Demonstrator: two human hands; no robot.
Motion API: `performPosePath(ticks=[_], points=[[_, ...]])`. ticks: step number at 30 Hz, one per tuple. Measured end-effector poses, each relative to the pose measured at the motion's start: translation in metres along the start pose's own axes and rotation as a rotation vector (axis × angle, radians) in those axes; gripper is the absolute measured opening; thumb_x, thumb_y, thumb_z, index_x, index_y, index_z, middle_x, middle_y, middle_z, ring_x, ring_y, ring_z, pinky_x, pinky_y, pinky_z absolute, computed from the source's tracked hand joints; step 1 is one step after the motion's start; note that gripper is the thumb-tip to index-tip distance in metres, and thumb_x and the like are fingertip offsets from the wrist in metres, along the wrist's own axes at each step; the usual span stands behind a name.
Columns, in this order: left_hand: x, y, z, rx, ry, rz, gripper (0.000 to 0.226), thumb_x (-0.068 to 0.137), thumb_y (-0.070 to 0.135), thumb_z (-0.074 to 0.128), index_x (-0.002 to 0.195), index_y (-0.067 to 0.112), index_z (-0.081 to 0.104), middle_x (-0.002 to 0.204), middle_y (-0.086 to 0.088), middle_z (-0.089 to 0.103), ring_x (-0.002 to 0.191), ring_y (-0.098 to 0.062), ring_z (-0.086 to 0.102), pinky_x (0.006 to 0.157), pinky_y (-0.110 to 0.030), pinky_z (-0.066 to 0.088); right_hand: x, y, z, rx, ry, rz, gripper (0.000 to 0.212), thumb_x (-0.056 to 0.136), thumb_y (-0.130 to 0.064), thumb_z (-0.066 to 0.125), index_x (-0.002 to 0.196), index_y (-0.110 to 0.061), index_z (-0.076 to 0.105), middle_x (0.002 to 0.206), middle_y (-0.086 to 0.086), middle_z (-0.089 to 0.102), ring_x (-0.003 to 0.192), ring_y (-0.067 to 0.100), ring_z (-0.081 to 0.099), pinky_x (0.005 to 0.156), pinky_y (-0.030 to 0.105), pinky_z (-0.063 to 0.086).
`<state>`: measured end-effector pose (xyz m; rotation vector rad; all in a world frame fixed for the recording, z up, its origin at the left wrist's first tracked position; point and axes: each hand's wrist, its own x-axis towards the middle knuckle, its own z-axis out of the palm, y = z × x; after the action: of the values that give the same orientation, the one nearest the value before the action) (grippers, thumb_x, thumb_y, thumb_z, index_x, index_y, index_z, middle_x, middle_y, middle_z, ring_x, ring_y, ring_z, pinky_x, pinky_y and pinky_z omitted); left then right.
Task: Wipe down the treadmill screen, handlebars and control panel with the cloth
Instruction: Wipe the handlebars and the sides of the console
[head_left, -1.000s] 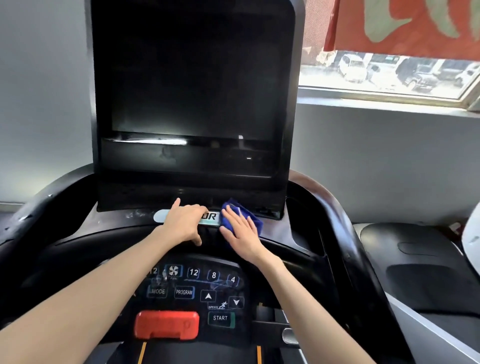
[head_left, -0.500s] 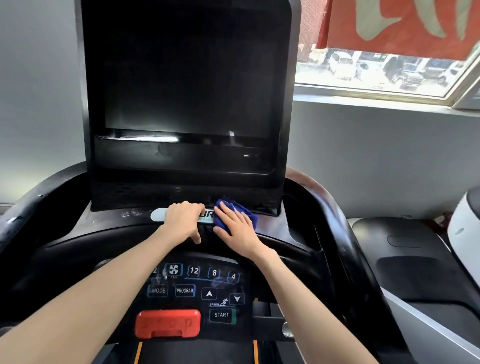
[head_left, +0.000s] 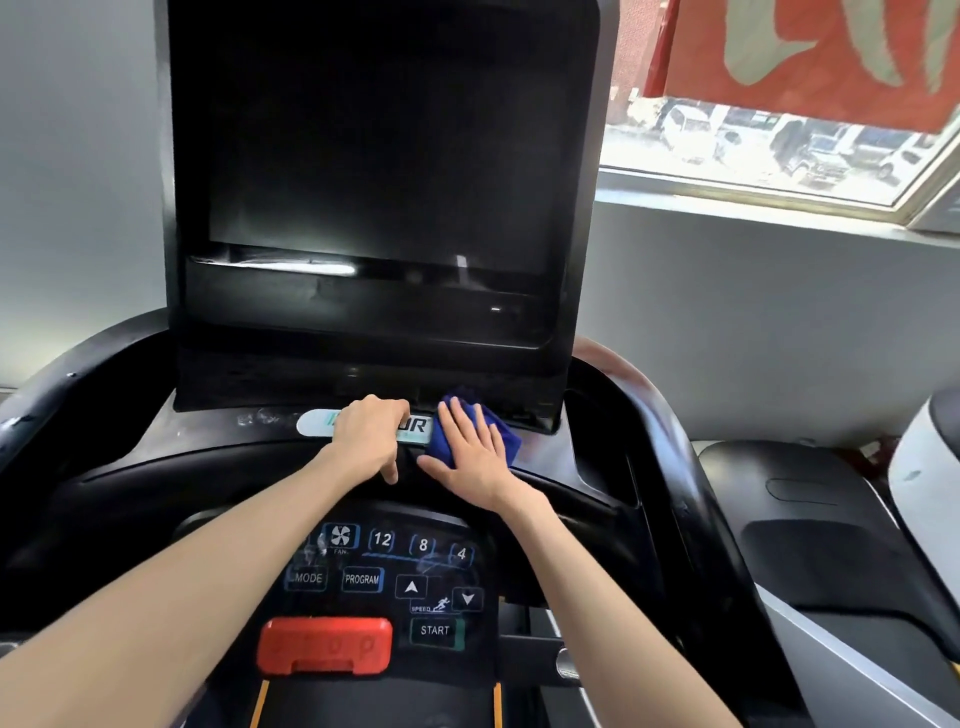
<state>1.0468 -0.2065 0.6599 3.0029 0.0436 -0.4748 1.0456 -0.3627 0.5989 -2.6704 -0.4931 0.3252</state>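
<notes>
R hand (head_left: 475, 457) lay flat, fingers straight, pressing blue cloth (head_left: 511, 441) on ledge under screen (head_left: 379, 171). It had barely shifted in 1 s, so prob. scrubbing one spot. L hand (head_left: 371, 436) rested on logo strip (head_left: 314, 423), loosely bent, holding nothing. Control panel (head_left: 384, 577) looked smudged.

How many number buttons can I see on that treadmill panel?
3: the 12 just right of the fan button, the 8 in the middle, the 4 farthest right. The left forearm may hide more.
</notes>
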Motion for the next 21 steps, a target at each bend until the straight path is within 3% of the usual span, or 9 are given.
performPosePath(ticks=[3, 7, 9, 11, 14, 17, 19, 21], points=[[-0.003, 0.0, -0.001, -0.02, -0.013, -0.001, 0.08, 0.054, 0.026, 0.09, 0.124, 0.023, 0.053, 0.117, -0.001, 0.063, 0.109, -0.024, 0.058, 0.084, -0.034, 0.049, -0.015, 0.03, -0.005, 0.02, 0.031, 0.02, 0.077, 0.093, -0.056, 0.04, 0.15, -0.024, -0.001, 0.157, -0.009, -0.008, 0.144, 0.022, -0.017, 0.117, 0.039, -0.007], [-0.005, -0.002, 0.002, -0.059, -0.007, 0.0, 0.083, 0.055, 0.024, 0.091, 0.128, 0.025, 0.052, 0.119, 0.0, 0.063, 0.112, -0.023, 0.057, 0.083, -0.033, 0.049, -0.043, 0.066, -0.006, -0.009, 0.109, 0.298, 0.072, 0.095, -0.057, 0.027, 0.15, -0.023, -0.005, 0.155, -0.008, -0.018, 0.14, 0.02, -0.027, 0.11, 0.044, -0.019], [-0.005, -0.001, 0.002, -0.052, -0.006, -0.002, 0.081, 0.054, 0.021, 0.091, 0.126, 0.023, 0.053, 0.116, -0.001, 0.064, 0.11, -0.024, 0.058, 0.082, -0.033, 0.049, -0.035, 0.056, -0.005, 0.053, 0.098, 0.356, 0.064, 0.099, -0.048, 0.021, 0.15, -0.018, -0.005, 0.156, 0.0, -0.017, 0.142, 0.019, -0.023, 0.112, 0.043, -0.017], [-0.004, 0.002, 0.001, -0.027, -0.01, -0.002, 0.077, 0.053, 0.016, 0.091, 0.121, 0.02, 0.056, 0.111, -0.004, 0.065, 0.105, -0.025, 0.06, 0.08, -0.034, 0.05, -0.018, 0.032, -0.003, 0.094, 0.071, 0.308, 0.06, 0.101, -0.042, 0.021, 0.15, -0.016, -0.002, 0.157, 0.004, -0.013, 0.143, 0.019, -0.017, 0.114, 0.042, -0.011], [-0.003, 0.008, -0.007, 0.036, -0.035, -0.006, 0.074, 0.053, 0.015, 0.09, 0.119, 0.016, 0.056, 0.111, -0.006, 0.065, 0.105, -0.028, 0.061, 0.08, -0.035, 0.05, -0.003, -0.003, 0.004, 0.065, 0.037, 0.07, 0.063, 0.099, -0.046, 0.028, 0.15, -0.021, 0.002, 0.158, -0.003, -0.01, 0.144, 0.015, -0.015, 0.114, 0.037, -0.012], [-0.003, 0.014, -0.011, 0.063, -0.049, -0.001, 0.075, 0.053, 0.016, 0.091, 0.118, 0.015, 0.055, 0.113, -0.006, 0.065, 0.106, -0.027, 0.061, 0.081, -0.035, 0.051, -0.007, 0.004, 0.001, 0.03, 0.044, -0.066, 0.067, 0.097, -0.049, 0.036, 0.151, -0.024, 0.005, 0.158, -0.008, -0.005, 0.144, 0.012, -0.012, 0.114, 0.034, -0.01], [-0.005, 0.015, -0.01, 0.043, -0.047, -0.015, 0.073, 0.053, 0.011, 0.09, 0.118, 0.014, 0.055, 0.111, -0.006, 0.065, 0.104, -0.027, 0.061, 0.076, -0.034, 0.05, -0.017, 0.032, -0.002, 0.06, 0.085, -0.05, 0.067, 0.096, -0.052, 0.035, 0.15, -0.025, 0.007, 0.157, -0.01, -0.001, 0.144, 0.011, -0.009, 0.114, 0.031, -0.007], [-0.007, 0.013, -0.007, 0.001, -0.043, -0.028, 0.071, 0.055, 0.006, 0.089, 0.117, 0.013, 0.056, 0.108, -0.007, 0.066, 0.102, -0.027, 0.061, 0.07, -0.032, 0.046, -0.034, 0.065, -0.001, 0.113, 0.184, 0.093, 0.079, 0.087, -0.07, 0.02, 0.15, -0.023, 0.009, 0.157, -0.01, 0.002, 0.145, 0.01, -0.007, 0.115, 0.029, -0.005]])
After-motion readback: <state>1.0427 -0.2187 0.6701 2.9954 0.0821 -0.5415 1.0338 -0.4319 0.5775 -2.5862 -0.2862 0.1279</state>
